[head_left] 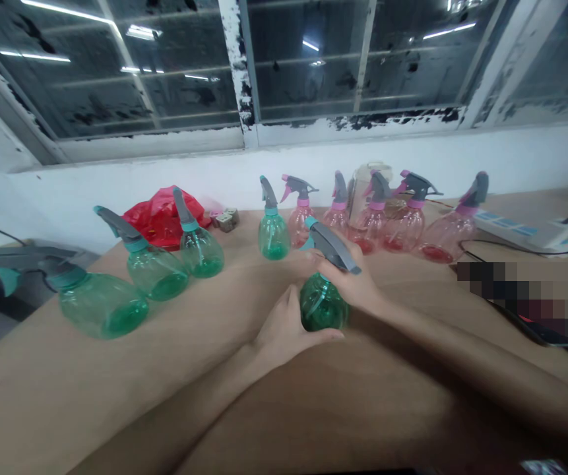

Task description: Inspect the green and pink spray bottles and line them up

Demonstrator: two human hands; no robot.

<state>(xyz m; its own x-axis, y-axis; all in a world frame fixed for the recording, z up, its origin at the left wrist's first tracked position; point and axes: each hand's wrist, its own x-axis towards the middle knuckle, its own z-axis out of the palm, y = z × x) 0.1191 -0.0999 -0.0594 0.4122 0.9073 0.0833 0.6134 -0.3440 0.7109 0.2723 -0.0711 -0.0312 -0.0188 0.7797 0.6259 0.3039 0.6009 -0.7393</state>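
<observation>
A green spray bottle (324, 309) with a grey and teal trigger head stands upright between my two hands. My left hand (288, 326) is wrapped around the lower body of the bottle, its thumb along the near side. Around the neck, just under the spray head, the fingers of my right hand (350, 277) are closed; part of them is hidden behind the head. Behind my hands, another green spray bottle (274, 236) stands beside a row of several pink spray bottles (370, 227).
Several green spray bottles (103, 303) stand at the left. Behind them lies a red plastic bag (159, 214), beside some small blocks (227, 220). A white power strip (526, 231) with a black cable and a dark flat device (536, 326) lie on the right of the wooden table (244, 422).
</observation>
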